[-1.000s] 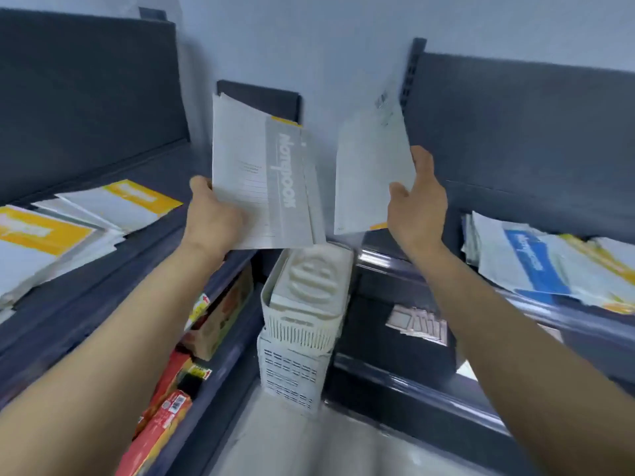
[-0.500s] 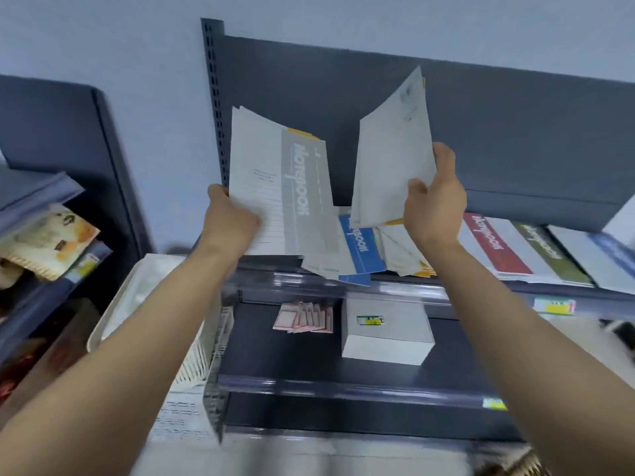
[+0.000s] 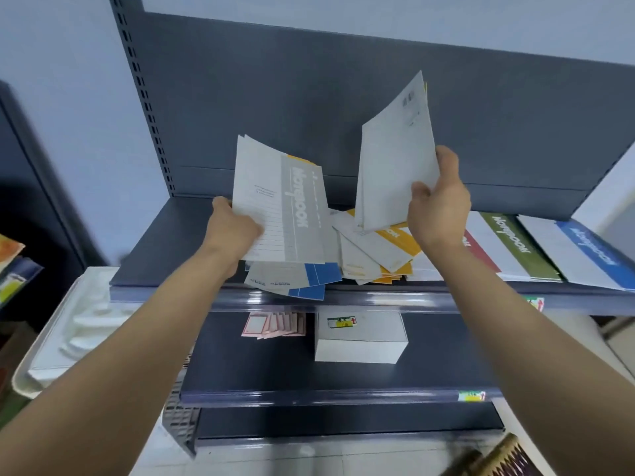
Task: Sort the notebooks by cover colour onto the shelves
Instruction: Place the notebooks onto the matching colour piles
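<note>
Grey-covered notebook stack (image 3: 285,207): held upright above the front of the top shelf (image 3: 161,249), with a yellow edge showing behind it. The left hand (image 3: 233,230) grips its lower left corner, fingers curled behind the stack, arm extended forward and up.

White-backed notebook (image 3: 395,159): held upright and tilted right, apart from the stack, with a yellow sliver along its upper edge. The right hand (image 3: 441,207) pinches its lower right edge, one digit raised along the edge and another pressed on the near face. This arm is likewise extended.

On the shelf below the hands, blue notebooks (image 3: 316,276) overhang the front lip beside a fanned, untidy pile of yellow notebooks (image 3: 391,245). Further right, lying flat side by side: red notebook (image 3: 481,252), green notebook (image 3: 515,245), blue-striped notebook (image 3: 587,250).

The lower shelf (image 3: 240,365) carries pink labels (image 3: 275,324) and a white box (image 3: 360,341). A white basket (image 3: 68,331) stands at left.
</note>
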A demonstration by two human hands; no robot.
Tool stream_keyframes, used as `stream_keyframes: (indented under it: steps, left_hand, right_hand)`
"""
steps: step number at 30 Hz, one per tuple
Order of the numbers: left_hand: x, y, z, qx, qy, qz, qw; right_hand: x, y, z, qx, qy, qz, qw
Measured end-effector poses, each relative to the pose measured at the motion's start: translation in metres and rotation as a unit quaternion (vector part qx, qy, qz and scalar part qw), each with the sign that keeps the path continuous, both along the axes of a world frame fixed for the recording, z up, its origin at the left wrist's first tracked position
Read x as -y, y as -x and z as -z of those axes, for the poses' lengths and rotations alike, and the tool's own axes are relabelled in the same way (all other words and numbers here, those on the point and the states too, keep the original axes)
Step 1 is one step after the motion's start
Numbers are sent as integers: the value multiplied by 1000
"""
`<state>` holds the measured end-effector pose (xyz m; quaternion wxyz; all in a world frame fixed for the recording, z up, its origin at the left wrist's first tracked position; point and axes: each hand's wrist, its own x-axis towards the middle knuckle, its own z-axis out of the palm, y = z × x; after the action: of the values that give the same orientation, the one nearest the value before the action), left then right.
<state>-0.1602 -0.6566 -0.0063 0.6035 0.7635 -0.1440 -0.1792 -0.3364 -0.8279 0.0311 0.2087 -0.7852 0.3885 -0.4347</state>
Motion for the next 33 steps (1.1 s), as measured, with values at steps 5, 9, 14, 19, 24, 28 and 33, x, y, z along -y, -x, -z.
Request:
stream_keyframes:
  steps: [5, 9, 14, 19, 24, 28, 33]
  left_hand:
    - [14, -19, 10, -24, -18, 22, 999]
    - [23, -29, 15, -39, -24, 32, 998]
    - [31, -41, 16, -58, -21, 35, 997]
    - [46, -41, 14, -41, -30, 23, 998]
    - [67, -33, 13, -21, -36, -6, 999]
    - [84, -26, 13, -17, -45, -28, 998]
    - [98, -16, 19, -12, -58, -53, 997]
  right_hand:
    - [8, -11, 5, -11, 10, 12, 1000]
    - [15, -17, 8, -19, -7, 19, 1000]
    - [30, -27, 8, 2, -53, 25, 998]
    - [53, -26, 7, 2, -80, 11, 997]
    - [85, -17, 11, -22, -96, -19, 995]
    - [112, -13, 12, -37, -114, -40, 992]
    - [136, -10, 18, -55, -135, -70, 987]
